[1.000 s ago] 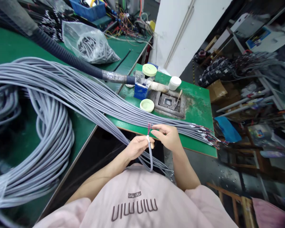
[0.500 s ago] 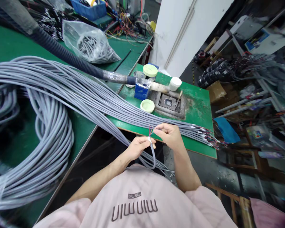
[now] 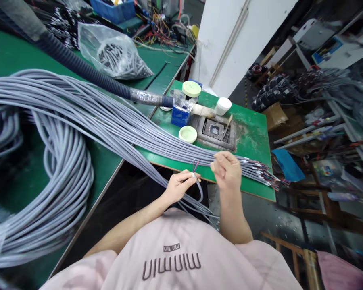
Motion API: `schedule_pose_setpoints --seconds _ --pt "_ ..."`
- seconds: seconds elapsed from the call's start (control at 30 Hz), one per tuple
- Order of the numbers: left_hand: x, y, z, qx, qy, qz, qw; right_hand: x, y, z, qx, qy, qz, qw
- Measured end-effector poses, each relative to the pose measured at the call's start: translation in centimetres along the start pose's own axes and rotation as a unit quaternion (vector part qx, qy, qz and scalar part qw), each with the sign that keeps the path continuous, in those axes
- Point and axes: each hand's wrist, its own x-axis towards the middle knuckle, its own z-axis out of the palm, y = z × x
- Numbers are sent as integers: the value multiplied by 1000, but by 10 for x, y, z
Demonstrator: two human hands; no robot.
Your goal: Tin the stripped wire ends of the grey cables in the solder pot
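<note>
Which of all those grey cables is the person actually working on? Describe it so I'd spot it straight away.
Start at the small green table, where a long bundle of grey cables crosses its near edge. Just in front of that edge, the left hand pinches one grey cable, with the right hand beside it. Unlike the rest, it is lifted clear and curls upward, its coloured wires fanned above the fingers.

Cable bundle (image 3: 115,125) across bench (image 3: 251,133), pot (image 3: 214,131) behind, bag (image 3: 115,56) far left.

Head camera looks steeply down, close over workbench (image 3: 251,133).
</note>
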Motion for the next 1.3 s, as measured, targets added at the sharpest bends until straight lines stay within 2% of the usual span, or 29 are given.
schedule_pose_setpoints --seconds 0.1,0.2,0.27,0.43,0.67,0.83,1.07,1.17,1.3 --pt "-2 -3 -1 -1 13 -10 1000 -1 -6 -9 -120 -37 -4 992" --pt "-2 -3 -1 12 4 -2 1000 -6 -2 -9 -260 -89 2 961" --pt "-2 -2 -1 22 -8 7 1000 -9 2 -5 -294 -98 -10 951" --pt "-2 -3 0 27 -21 15 999 -10 6 5 -290 -95 -32 952" --pt "-1 -5 -3 16 61 -7 998 -14 6 5 -287 -77 -60 953" --pt "1 -7 1 35 74 25 996 -16 8 5 -357 -49 -97 928" --pt "4 -4 7 79 55 85 992 -13 10 16 -443 -31 -161 881" --pt "4 -2 5 76 63 73 992 -15 8 18 -440 -38 -180 879" --pt "5 0 0 32 85 9 996 -20 6 14 -429 -27 -215 877"
